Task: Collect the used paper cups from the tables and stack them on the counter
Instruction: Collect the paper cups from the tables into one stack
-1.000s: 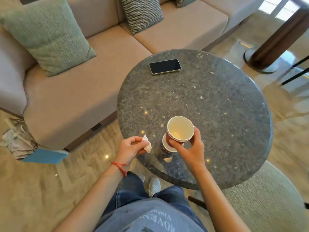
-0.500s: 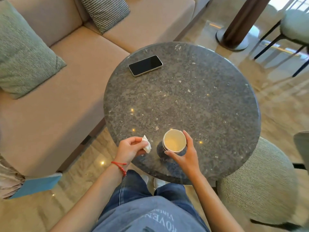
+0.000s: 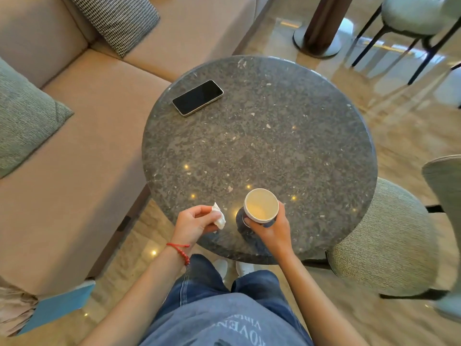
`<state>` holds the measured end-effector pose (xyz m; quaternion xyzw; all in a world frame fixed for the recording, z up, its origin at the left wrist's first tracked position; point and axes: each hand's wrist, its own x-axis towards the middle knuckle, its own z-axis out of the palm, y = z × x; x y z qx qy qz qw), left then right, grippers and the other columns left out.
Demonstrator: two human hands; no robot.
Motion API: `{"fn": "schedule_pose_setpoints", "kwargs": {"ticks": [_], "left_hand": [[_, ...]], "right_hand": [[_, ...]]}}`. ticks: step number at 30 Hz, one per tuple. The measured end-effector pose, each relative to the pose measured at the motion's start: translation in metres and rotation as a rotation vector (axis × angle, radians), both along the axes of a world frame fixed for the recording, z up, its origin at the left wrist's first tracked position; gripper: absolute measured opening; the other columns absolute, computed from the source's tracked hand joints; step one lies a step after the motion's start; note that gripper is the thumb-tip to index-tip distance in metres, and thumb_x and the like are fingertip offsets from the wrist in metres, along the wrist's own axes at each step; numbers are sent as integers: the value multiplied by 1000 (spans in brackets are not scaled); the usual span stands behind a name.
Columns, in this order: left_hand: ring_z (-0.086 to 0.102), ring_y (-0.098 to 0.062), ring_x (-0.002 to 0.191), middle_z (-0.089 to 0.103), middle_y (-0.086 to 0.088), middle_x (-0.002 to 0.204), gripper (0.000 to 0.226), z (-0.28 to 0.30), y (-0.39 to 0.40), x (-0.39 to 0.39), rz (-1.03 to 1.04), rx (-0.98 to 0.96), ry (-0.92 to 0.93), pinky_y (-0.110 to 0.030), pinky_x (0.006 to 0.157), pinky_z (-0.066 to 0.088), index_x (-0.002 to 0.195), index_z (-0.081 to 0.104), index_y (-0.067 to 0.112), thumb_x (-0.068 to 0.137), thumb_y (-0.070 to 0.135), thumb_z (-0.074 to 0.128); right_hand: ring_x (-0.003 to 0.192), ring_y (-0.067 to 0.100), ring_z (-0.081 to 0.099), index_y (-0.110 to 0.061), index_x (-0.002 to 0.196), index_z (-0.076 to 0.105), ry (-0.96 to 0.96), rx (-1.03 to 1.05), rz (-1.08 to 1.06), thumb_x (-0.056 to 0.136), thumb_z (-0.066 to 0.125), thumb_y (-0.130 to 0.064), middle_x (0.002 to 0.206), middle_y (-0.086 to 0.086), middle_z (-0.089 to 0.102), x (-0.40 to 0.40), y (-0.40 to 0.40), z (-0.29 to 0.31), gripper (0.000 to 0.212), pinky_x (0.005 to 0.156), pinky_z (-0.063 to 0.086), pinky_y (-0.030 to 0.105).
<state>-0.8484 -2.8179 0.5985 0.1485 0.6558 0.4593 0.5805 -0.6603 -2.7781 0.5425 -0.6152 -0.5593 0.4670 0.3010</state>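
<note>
A paper cup (image 3: 261, 205) with a white rim and pale inside stands upright near the front edge of the round grey stone table (image 3: 287, 136). My right hand (image 3: 273, 227) grips its side from the near right, fingers curled round it. Whether a second cup sits nested beneath it cannot be seen from above. To the left of the cup, my left hand (image 3: 197, 222) pinches a crumpled white tissue (image 3: 219, 217) just over the table's edge.
A black phone (image 3: 197, 97) lies at the table's far left. A beige sofa (image 3: 82, 136) with cushions runs along the left. A woven stool (image 3: 381, 240) stands close at the right, a chair (image 3: 419, 18) and a column base (image 3: 321, 43) beyond.
The cup in my right hand came down onto the second cup that stood on the table, so a single rim shows now. My left hand kept the tissue. The view shifted.
</note>
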Motion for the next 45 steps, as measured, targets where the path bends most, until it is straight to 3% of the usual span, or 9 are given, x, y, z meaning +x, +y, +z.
{"fn": "schedule_pose_setpoints", "kwargs": {"ticks": [3, 7, 13, 18, 22, 29, 34, 39, 45], "left_hand": [[67, -8, 60, 70, -1, 62, 5, -1, 5, 1, -52, -1, -19, -20, 58, 57, 79, 67, 3, 79, -2, 66], [67, -8, 59, 70, -1, 62, 5, -1, 15, 12, -172, -6, -42, -19, 56, 55, 79, 67, 2, 79, -2, 66], [66, -6, 56, 69, 2, 58, 6, 0, 33, 53, -432, -7, -43, -19, 56, 56, 79, 65, 2, 79, -4, 64], [67, -8, 59, 70, -2, 63, 5, 3, 36, 106, -666, 17, -39, -19, 58, 56, 78, 67, 2, 79, -3, 65], [67, -11, 61, 70, -5, 66, 7, 3, 28, 154, -838, 25, -26, -20, 57, 56, 76, 68, 3, 79, -2, 66], [68, -10, 58, 71, -2, 60, 8, 0, -19, 251, -1105, -13, -61, -20, 56, 56, 75, 66, 4, 80, -3, 64], [64, -18, 69, 68, -10, 75, 4, -2, -65, 322, -1290, -1, 12, -24, 65, 58, 78, 67, 5, 79, 1, 67], [65, -9, 58, 67, -10, 71, 2, 5, -111, 397, -1427, 22, -16, -17, 54, 54, 79, 66, 1, 79, -1, 66], [67, -13, 64, 69, -11, 75, 3, 9, -164, 478, -1578, 33, -7, -20, 59, 56, 80, 67, 2, 78, 2, 69]], "right_hand": [[96, -16, 51, -32, 114, 42, 70, -60, -115, 62, 86, -23, 104, -22, 54, 7, -10, 2, 69, 73, 41, 0], [99, -2, 53, -26, 120, 43, 115, -96, -260, 65, 84, -23, 108, -16, 55, 18, -30, 4, 69, 76, 43, 9], [97, -2, 60, -35, 110, 49, 261, -102, -522, 65, 83, -15, 107, -15, 60, 43, -65, 16, 60, 78, 49, 18], [91, -15, 58, -35, 105, 50, 260, -28, -761, 66, 82, -11, 104, -18, 60, 83, -103, 30, 57, 73, 47, 7], [87, -14, 60, -33, 103, 52, 258, 12, -911, 66, 82, -9, 101, -15, 62, 112, -139, 38, 54, 70, 47, 6], [83, -15, 59, -35, 99, 51, 233, 64, -1125, 64, 83, -6, 96, -17, 61, 164, -213, 46, 56, 66, 44, 3], [84, -13, 60, -36, 100, 52, 233, 80, -1290, 64, 84, -9, 98, -16, 63, 208, -276, 43, 55, 69, 45, 5], [88, -7, 62, -36, 102, 55, 254, 93, -1462, 64, 85, -13, 95, -17, 67, 258, -339, 40, 54, 70, 47, 8], [90, -3, 63, -34, 105, 56, 279, 100, -1646, 55, 83, -34, 98, -13, 68, 305, -400, 39, 57, 73, 48, 11]]}}
